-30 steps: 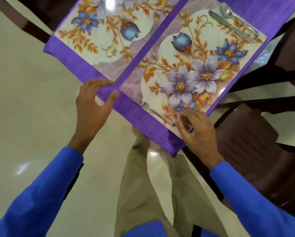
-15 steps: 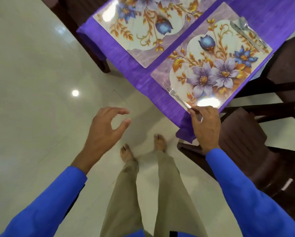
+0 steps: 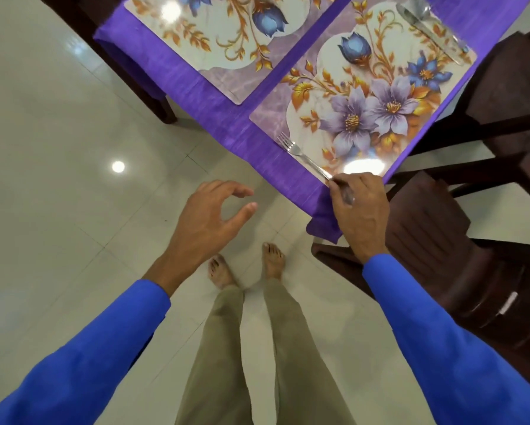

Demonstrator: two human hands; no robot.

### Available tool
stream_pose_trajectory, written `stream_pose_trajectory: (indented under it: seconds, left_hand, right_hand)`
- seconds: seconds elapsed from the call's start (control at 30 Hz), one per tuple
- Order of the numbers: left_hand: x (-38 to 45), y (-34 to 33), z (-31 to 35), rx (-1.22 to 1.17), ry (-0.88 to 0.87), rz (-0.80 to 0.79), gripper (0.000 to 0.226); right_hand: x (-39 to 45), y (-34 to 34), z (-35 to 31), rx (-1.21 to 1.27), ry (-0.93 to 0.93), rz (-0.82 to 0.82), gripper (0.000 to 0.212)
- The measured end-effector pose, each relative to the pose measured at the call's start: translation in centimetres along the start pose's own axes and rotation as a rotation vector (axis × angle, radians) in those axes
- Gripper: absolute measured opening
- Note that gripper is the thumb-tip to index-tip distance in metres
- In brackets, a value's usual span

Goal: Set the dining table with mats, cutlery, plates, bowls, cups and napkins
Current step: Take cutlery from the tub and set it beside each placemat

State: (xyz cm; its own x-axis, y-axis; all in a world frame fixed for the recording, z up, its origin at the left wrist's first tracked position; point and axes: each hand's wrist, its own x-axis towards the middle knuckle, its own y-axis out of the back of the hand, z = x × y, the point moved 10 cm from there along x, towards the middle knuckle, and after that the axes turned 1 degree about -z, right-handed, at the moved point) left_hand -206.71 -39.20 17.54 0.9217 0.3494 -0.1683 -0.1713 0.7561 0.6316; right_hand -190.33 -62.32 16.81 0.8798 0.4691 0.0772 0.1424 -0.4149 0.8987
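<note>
Fingers (image 3: 337,183) of the right hand (image 3: 360,216) pinch the handle end of a silver fork (image 3: 300,154), thumb and forefinger closed on the metal at the near corner of the tabletop (image 3: 196,96). From that grip the fork runs toward ten o'clock, its tines pointing away from the person, and lies along the near edge of a floral placemat (image 3: 365,96) printed with lilac and blue flowers and gold leaves. At the mat's far edge, toward one o'clock from the hand, a knife (image 3: 432,35) lies flat with a spoon (image 3: 424,9) just beside it, the spoon partly cut off by the top of the frame. A second placemat (image 3: 226,41) of the same pattern sits at eleven o'clock from the first, with a strip of purple tablecloth (image 3: 300,41) showing between the two. The cloth covers the tabletop and hangs over its near corner below the right hand.

The left hand (image 3: 202,225) hovers over the pale tiled floor (image 3: 58,179), off the tabletop at nine o'clock from the right hand. It grips nothing; its fingers curl loosely with a gap between thumb and forefinger. Both arms wear bright blue sleeves (image 3: 441,348). Bare feet (image 3: 272,259) and khaki trousers show at six o'clock. A dark brown chair (image 3: 441,240) stands at three o'clock, tucked against the tabletop's corner.
</note>
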Motion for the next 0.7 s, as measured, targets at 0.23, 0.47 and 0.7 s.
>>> stream_pose_trajectory:
  seconds: [0.23,0.47,0.7]
  left_hand:
    - [-1.1,10.5,1.0,0.142,-0.030,-0.016,0.018]
    - [0.2,24.5,-1.6,0.203,-0.007,-0.139,0.006]
    - [1.7,45.3,-10.7,0.180,0.061,0.062,0.006]
  right_hand:
    - [1.6,9.0,2.0,0.267,-0.302,0.107,0.043]
    - [3.3,5.6,-9.9,0.223,-0.251,-0.322,0.038]
    - [10.7,-4.4,-35.7,0.203,0.047,-0.381,0.027]
